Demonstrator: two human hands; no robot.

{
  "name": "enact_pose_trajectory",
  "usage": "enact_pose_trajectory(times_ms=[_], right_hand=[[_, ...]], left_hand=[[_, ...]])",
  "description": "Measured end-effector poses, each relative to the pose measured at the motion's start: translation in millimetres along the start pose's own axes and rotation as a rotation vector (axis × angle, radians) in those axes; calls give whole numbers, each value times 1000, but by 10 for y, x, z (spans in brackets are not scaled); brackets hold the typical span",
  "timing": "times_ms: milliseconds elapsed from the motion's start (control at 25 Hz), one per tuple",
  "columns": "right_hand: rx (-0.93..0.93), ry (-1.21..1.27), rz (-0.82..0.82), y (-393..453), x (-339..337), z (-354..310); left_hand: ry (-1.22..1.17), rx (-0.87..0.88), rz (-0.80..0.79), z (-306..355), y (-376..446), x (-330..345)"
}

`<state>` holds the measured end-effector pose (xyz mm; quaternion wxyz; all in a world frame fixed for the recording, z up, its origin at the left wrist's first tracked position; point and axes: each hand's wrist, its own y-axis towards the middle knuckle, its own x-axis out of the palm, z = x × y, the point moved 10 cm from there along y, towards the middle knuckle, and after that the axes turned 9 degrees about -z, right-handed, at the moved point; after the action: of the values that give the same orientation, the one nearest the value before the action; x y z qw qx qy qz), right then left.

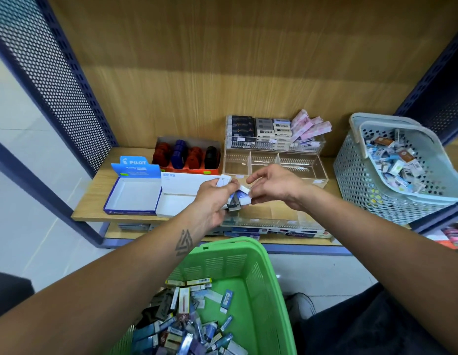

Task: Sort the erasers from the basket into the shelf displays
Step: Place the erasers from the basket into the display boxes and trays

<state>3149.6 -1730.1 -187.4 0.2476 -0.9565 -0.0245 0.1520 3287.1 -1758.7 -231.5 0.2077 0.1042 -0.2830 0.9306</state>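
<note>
The white eraser (244, 189) is pinched in my right hand's (274, 185) fingertips (252, 198), touching the small bunch of erasers (231, 198) my left hand (212, 201) grips. I judge I am picking 1 out for sorting; next it goes to the clear display tray (317, 172) at 1 o'clock, while the green basket (261, 265) waits at 6.

Wood-panel wall (222, 60), pale tiled floor (30, 188)
</note>
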Motion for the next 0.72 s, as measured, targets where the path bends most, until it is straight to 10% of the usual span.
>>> enact_pose_trajectory(times_ms=[520, 720], right_hand=[[-345, -871, 184, 972, 1300, -660], [-301, -729, 303, 1166, 1368, -495]], left_hand=[[-55, 70, 393, 425, -254, -1723], [1, 80, 430, 423, -244, -1948]])
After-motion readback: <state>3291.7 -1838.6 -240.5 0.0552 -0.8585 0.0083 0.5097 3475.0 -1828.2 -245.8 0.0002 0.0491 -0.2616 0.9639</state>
